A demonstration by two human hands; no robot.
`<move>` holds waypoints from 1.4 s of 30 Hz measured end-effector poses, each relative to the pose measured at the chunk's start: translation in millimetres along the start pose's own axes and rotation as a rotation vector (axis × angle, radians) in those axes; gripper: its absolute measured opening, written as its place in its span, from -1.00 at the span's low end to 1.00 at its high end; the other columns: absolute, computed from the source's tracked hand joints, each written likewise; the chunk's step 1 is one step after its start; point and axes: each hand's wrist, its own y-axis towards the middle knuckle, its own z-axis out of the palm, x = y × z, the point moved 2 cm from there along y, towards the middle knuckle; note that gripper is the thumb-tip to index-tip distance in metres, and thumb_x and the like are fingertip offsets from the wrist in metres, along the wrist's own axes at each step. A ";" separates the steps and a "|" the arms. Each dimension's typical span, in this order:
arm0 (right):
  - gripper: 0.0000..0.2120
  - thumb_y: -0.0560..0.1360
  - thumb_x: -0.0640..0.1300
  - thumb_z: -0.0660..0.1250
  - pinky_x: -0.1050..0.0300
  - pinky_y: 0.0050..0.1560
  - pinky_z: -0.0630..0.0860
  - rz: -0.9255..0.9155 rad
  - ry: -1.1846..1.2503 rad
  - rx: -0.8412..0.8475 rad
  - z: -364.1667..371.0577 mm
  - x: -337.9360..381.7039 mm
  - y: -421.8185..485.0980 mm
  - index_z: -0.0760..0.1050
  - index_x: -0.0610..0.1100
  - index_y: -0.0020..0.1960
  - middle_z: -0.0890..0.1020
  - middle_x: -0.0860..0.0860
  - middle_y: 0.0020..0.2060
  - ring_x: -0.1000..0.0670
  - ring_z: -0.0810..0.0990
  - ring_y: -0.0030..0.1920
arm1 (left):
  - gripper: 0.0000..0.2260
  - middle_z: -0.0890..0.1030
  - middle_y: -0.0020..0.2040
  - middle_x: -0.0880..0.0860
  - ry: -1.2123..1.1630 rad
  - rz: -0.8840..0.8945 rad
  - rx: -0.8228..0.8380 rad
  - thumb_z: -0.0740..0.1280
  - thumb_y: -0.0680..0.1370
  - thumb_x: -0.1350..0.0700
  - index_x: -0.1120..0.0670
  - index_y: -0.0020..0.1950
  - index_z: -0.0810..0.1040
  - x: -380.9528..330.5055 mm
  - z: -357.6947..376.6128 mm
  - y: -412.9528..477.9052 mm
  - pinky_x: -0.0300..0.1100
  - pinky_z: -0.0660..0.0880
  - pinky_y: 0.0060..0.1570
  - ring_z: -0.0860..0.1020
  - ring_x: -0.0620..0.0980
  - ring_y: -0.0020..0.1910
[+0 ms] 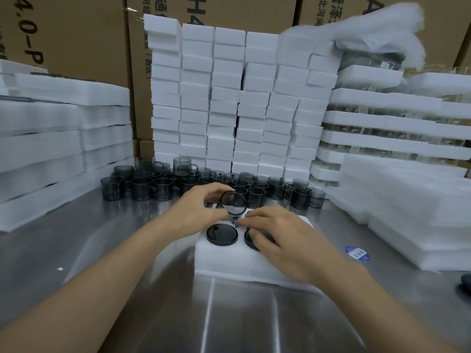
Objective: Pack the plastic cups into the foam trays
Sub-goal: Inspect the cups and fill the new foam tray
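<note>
A white foam tray (224,258) lies on the steel table in front of me. One smoky grey plastic cup (222,234) sits sunk in its near-left hole. A second cup (251,239) sits in the near-right hole, partly under my right hand (277,235), whose fingers rest on it. My left hand (204,208) grips a third cup (233,202), tilted over the tray's far side, its handle pointing down between my hands. Several loose grey cups (158,189) stand in a cluster behind the tray.
A wall of stacked foam blocks (229,98) rises behind the cups. Foam sheets are stacked at left (51,138), and packed trays are stacked at right (397,123). Cardboard boxes (76,34) stand at the back. A blue sticker (357,254) lies on the table to the right.
</note>
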 end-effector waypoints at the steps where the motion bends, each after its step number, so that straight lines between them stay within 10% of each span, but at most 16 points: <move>1: -0.62 0.71 0.03 0.16 0.04 0.38 0.45 -0.003 0.003 0.004 0.0 0.5 -0.3 0.56 0.16 0.46 0.53 0.29 0.38 0.14 0.42 0.40 | -0.68 0.74 0.18 -0.14 -0.047 -0.011 -0.005 0.48 0.58 0.20 -0.06 0.31 0.67 0.0 -0.9 0.9 -0.24 0.50 0.23 0.64 -0.26 0.22; 25: -0.51 0.64 0.34 0.03 0.31 0.22 0.30 -0.009 0.010 -0.044 5.8 -0.8 -2.5 0.45 0.23 0.46 0.52 0.33 0.28 0.23 0.41 0.32 | -0.76 0.74 0.10 -0.20 0.178 -0.051 -0.139 0.29 0.73 0.08 -0.09 0.25 0.74 -2.2 4.1 5.3 -0.25 0.49 0.21 0.62 -0.28 0.16; 31: -0.51 0.62 0.36 0.03 0.41 0.17 0.27 -0.006 0.004 -0.057 6.1 0.6 -2.0 0.44 0.25 0.45 0.51 0.35 0.26 0.27 0.39 0.29 | -0.74 0.77 -0.01 -0.09 0.269 -0.039 -0.101 0.26 0.72 0.10 -0.05 0.20 0.76 -2.0 3.0 8.0 0.02 0.58 0.18 0.68 -0.09 0.05; 35: -0.51 0.63 0.37 0.03 0.40 0.16 0.28 -0.002 0.001 -0.059 6.2 1.0 -2.1 0.44 0.26 0.45 0.52 0.35 0.26 0.28 0.39 0.28 | -0.73 0.76 -0.08 -0.16 0.265 -0.046 -0.080 0.26 0.72 0.13 -0.04 0.14 0.78 1.3 3.3 9.1 -0.26 0.48 -0.04 0.63 -0.32 -0.08; 42: -0.48 0.61 0.39 0.01 0.33 0.17 0.30 0.010 0.003 -0.055 6.6 0.8 -2.2 0.43 0.28 0.46 0.50 0.36 0.26 0.27 0.38 0.27 | -0.67 0.60 0.44 -0.18 0.350 -0.018 -0.069 0.19 0.78 0.01 -0.11 0.50 0.59 4.8 2.8 1.7 -0.07 0.40 0.49 0.48 -0.20 0.44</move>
